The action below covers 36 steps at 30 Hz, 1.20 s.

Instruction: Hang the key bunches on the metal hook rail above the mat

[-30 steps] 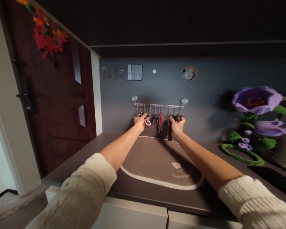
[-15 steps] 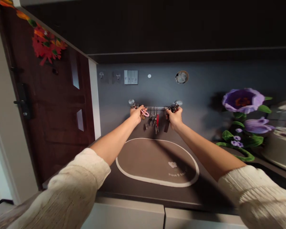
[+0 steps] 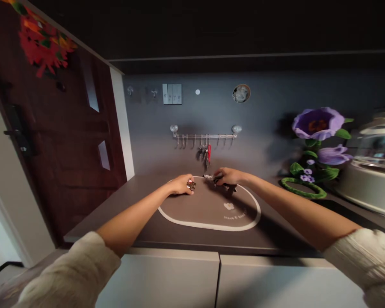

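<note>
My left hand (image 3: 181, 185) is low over the brown oval mat (image 3: 195, 209), its fingers closed around a bunch of keys (image 3: 191, 185) whose metal parts show at the fingertips. Across from it, my right hand (image 3: 228, 176) grips another bunch of keys (image 3: 218, 179), with a dark strap hanging below the palm. A small metallic piece (image 3: 208, 176) rests at the mat's far edge, between the hands. Above them a clear hook rail (image 3: 205, 136) is fixed to the grey wall, where several keys (image 3: 201, 150) and a red key fob (image 3: 209, 153) hang near its middle.
Purple artificial flowers (image 3: 318, 124) with a green looped base stand at the right, beside a pale rounded appliance (image 3: 368, 184). A dark shelf (image 3: 211, 34) overhangs the counter (image 3: 141, 214). At the left is a dark red door (image 3: 73, 149); wall switches (image 3: 172, 94) sit above the rail.
Both hands have come down from the rail to the mat, taking the key bunches from its left and right ends. The middle keys still hang there.
</note>
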Tool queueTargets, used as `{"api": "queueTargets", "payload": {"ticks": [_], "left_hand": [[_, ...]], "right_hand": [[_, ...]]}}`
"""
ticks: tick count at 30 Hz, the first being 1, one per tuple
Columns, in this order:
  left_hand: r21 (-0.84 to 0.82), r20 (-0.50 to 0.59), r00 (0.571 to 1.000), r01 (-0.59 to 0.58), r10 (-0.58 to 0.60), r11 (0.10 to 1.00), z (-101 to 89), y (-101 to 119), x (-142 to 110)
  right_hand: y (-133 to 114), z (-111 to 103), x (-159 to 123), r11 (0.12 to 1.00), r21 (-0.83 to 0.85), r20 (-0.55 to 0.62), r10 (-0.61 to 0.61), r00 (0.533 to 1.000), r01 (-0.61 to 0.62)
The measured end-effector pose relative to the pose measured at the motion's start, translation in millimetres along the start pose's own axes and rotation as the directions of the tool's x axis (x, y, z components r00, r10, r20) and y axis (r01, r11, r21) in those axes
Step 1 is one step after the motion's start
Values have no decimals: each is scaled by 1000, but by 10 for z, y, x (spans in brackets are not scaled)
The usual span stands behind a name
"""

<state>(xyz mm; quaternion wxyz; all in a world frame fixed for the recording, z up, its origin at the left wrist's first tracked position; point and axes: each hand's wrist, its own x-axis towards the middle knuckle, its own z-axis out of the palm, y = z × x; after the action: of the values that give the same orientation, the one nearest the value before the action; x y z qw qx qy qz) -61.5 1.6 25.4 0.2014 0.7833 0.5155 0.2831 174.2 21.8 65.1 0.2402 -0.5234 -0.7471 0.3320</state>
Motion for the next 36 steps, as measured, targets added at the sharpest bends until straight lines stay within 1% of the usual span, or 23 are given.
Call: {"api": "queueTargets", "payload": {"ticks": [2,5,7,9,10,12,13,17,18,19,20,23,25,28,31,34,36], "left_hand": [[176,-17,999,-28,31,984,34,-21,-31],[350,-23,1000,10,-3,937,52,20,-92],[408,-23,999,30,-22,912,57,63,-141],[430,-20,1000,29,-23,902,61,98,-182],[434,-14,1000,26,-22,900,63,110,-197],[446,2,1000,14,-17,895,65,125,-216],[457,4,1000,8,-11,890,66,130,-222],[512,-19,1000,-7,19,859,63,137,-246],[527,-25,999,-6,22,850,62,136,-252],[542,-30,999,-4,25,840,62,134,-259],[556,-32,999,-6,29,831,61,131,-264],[580,-28,998,-23,47,814,60,124,-275],[581,-25,999,-24,47,814,57,124,-278],[571,-25,999,-15,36,821,52,130,-279],[550,-30,998,-22,46,835,54,129,-279],[541,-34,997,-41,70,840,61,118,-281],[549,-31,997,-46,76,834,63,109,-282]], "right_hand": [[3,-27,26,999,-52,-24,-10,1000,8],[-44,-94,112,997,-70,-94,-41,995,35],[-104,-118,197,998,-64,-130,-34,991,26],[-177,-97,302,999,-38,-230,-37,973,29],[-215,-67,361,999,-15,-313,-42,949,39],[-287,25,493,998,29,-481,-38,876,59],[-317,80,564,997,49,-538,-17,843,51],[-377,284,843,989,148,-659,99,745,0],[-380,320,900,988,153,-678,114,726,-13],[-381,349,948,989,143,-688,117,717,-24],[-381,372,983,992,123,-688,106,718,-29],[-393,406,1006,998,67,-656,50,753,-8],[-416,404,967,997,66,-656,15,755,37],[-476,353,894,983,76,-698,-66,713,166],[-570,240,883,948,112,-727,-125,675,296],[-684,106,922,923,139,-754,-136,642,358],[-750,45,928,909,148,-758,-149,635,389]]}}
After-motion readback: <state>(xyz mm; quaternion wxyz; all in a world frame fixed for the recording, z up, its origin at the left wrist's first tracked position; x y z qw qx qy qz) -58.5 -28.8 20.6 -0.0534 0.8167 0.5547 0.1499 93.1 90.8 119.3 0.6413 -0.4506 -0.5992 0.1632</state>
